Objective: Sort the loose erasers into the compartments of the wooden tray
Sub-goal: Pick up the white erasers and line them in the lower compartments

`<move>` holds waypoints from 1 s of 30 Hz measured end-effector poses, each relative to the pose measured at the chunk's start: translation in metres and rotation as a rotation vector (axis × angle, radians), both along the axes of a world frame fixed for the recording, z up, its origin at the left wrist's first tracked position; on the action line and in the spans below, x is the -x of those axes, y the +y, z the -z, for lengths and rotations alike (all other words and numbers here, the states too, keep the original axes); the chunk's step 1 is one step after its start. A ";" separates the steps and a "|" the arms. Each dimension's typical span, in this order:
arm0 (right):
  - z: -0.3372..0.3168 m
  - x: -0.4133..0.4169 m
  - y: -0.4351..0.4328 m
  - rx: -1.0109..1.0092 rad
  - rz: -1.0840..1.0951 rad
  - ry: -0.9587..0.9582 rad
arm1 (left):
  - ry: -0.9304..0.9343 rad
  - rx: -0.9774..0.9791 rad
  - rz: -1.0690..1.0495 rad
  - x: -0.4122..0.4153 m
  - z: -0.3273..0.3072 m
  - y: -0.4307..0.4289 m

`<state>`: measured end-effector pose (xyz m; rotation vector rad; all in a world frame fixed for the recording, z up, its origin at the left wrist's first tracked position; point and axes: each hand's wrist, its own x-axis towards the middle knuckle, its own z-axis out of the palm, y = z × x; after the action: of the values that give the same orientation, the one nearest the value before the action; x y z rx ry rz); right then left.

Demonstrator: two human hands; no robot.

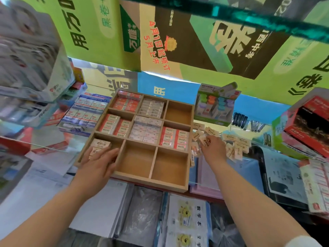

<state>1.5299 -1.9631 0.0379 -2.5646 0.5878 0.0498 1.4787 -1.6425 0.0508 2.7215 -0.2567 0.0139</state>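
1 tray (151,183) of 9 compartments is seen: 6 hold erasers, and bare wood shows in 3, at its 1, 5 and 6 o'clock. A pile (236,147) of loose erasers, too jumbled to be counted, lies at the tray's 3 o'clock. The left hand (99,163) is laid flat, fingers straight, on the erasers in the 7 o'clock compartment; nothing is gripped. The right hand (213,148) is stretched to the pile, its grip pinched round 1 eraser (204,140).

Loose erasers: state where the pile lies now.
Head view: the loose erasers lie piled just right of the tray, around the right hand, which pinches one.
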 end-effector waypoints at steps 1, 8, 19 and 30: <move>-0.001 0.001 0.001 -0.042 0.012 -0.004 | 0.003 0.026 0.001 0.000 0.000 0.001; -0.018 0.009 0.023 -0.312 0.141 -0.180 | -0.042 0.111 0.013 -0.001 -0.001 0.014; -0.047 0.026 0.171 -0.534 -0.235 -0.148 | 0.023 0.110 0.132 -0.011 0.004 0.048; -0.026 0.027 0.252 0.132 -0.554 -0.058 | 0.005 0.214 0.273 -0.019 0.017 0.080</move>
<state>1.5025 -1.7110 0.0636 -2.7685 -0.1591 0.1287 1.4981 -1.5624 0.0343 2.4539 -0.5883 -0.0408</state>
